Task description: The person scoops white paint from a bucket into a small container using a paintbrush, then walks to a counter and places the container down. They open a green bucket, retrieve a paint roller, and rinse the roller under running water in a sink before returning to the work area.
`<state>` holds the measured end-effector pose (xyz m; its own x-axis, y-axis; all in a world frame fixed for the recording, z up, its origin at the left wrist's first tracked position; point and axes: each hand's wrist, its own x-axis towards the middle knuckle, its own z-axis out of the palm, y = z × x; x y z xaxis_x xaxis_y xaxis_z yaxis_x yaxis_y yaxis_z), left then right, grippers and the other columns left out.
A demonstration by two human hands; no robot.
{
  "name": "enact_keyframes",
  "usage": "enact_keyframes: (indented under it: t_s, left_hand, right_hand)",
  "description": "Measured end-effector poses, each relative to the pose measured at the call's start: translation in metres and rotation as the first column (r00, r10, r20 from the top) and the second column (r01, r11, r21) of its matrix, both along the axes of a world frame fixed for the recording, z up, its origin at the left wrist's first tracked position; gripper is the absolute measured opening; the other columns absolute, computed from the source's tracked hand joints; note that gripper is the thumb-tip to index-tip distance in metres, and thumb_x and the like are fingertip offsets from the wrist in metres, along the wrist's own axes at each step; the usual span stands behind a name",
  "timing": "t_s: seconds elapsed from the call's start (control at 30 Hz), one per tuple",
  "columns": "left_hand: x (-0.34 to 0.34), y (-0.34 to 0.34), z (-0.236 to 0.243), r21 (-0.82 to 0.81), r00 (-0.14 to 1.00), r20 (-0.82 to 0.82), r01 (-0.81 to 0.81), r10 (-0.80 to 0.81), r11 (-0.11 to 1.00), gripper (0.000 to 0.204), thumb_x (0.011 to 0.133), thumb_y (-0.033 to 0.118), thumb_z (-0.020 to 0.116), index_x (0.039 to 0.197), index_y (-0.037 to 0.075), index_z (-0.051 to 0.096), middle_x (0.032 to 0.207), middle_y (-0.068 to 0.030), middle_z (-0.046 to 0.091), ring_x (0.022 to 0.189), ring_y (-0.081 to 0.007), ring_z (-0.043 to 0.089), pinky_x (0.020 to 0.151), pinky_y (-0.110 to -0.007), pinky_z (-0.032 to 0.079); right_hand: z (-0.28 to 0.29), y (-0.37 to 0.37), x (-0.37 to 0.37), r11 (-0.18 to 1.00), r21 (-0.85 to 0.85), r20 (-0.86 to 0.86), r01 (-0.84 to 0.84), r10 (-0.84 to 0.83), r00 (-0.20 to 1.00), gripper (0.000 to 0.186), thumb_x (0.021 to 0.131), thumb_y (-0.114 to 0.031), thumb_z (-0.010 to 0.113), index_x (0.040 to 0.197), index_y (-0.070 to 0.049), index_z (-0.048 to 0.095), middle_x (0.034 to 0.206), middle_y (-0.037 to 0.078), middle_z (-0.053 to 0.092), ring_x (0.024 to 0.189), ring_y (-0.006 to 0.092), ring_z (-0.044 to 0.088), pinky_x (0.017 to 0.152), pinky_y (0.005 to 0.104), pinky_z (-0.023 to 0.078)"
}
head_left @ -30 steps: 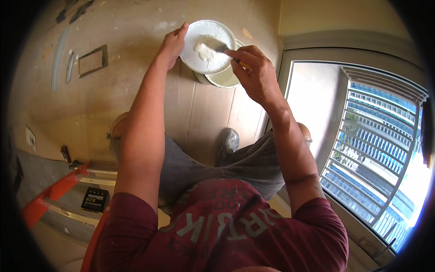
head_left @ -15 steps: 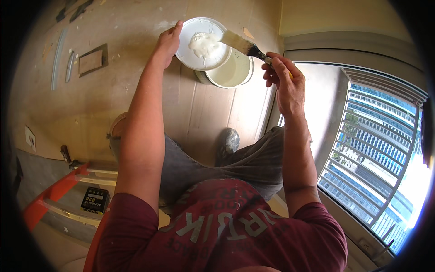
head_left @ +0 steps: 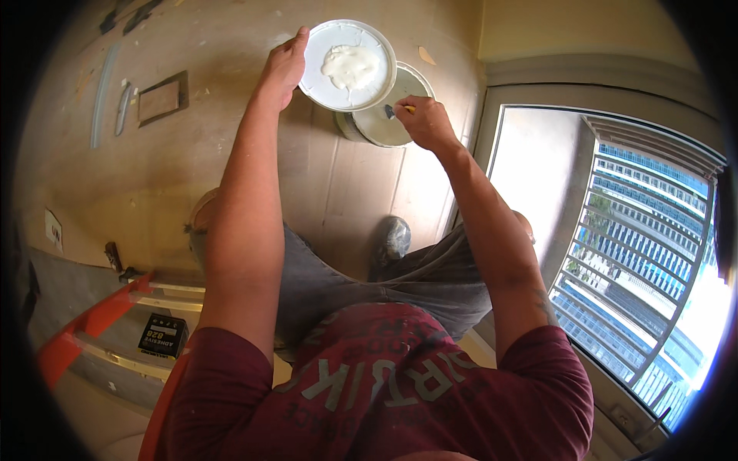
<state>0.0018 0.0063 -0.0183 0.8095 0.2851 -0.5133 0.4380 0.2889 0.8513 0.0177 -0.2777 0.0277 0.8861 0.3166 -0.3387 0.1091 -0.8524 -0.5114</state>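
The floor [head_left: 338,200] (tan, seamed) bears a bucket [head_left: 351,129].

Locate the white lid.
In the head view, the white lid is at upper centre, held at its left edge by the left hand and partly hiding the bucket.

Daylight's coming thru the barred window [head_left: 630,253] on the R, washing out its L part & far R edge nearly white. The floor [head_left: 330,177] is picking up glare nr the window; farther L, light's running warmer & dimmer. The orange ladder [head_left: 100,316], btm L, is sitting in shade. The white lid [head_left: 317,73] is showing bright, fairly sharp. Fisheye's bending straight edges; corners are going black.
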Motion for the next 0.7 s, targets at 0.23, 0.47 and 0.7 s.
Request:
enact_keyframes:
  t_s: [0.23,0.47,0.7]
  left_hand:
    - [-0.002,0.005,-0.009,0.028,1.000,-0.028,0.000,0.001,1.000,0.070,0.104,0.057,0.047,0.147,0.002,0.051,0.147,-0.0182,0.054,0.137,-0.0277,0.049,0.114,-0.042,0.037]
    - [0.006,-0.013,-0.020,0.005,0.992,-0.031,0.123,-0.122,0.992,0.073,0.103,0.059,0.050,0.147,0.001,0.051,0.146,-0.0163,0.056,0.135,-0.0258,0.050,0.114,-0.037,0.036]
    - [0.001,-0.022,-0.004,-0.011,0.989,0.000,0.147,-0.147,0.989,0.070,0.104,0.057,0.047,0.148,0.003,0.051,0.146,-0.0178,0.056,0.135,-0.0274,0.050,0.114,-0.040,0.038]
  right_hand:
    - [0.083,-0.042,-0.011,0.916,0.203,-0.342,0.347,-0.265,0.901,0.032,0.100,-0.024,0.062,0.117,0.001,0.072,0.088,0.007,0.070,0.068,0.0100,0.057,0.055,0.0242,0.044]
    - [0.133,-0.029,-0.036,0.686,0.589,-0.304,0.427,-0.301,0.904,0.031,0.100,-0.015,0.060,0.119,0.007,0.069,0.092,0.010,0.070,0.076,0.0115,0.062,0.062,0.0241,0.049]
    - [0.105,0.013,-0.036,0.925,0.380,0.128,0.018,-0.071,0.989,0.031,0.101,-0.020,0.062,0.122,-0.001,0.072,0.083,0.006,0.067,0.069,0.0107,0.056,0.066,0.0265,0.051]
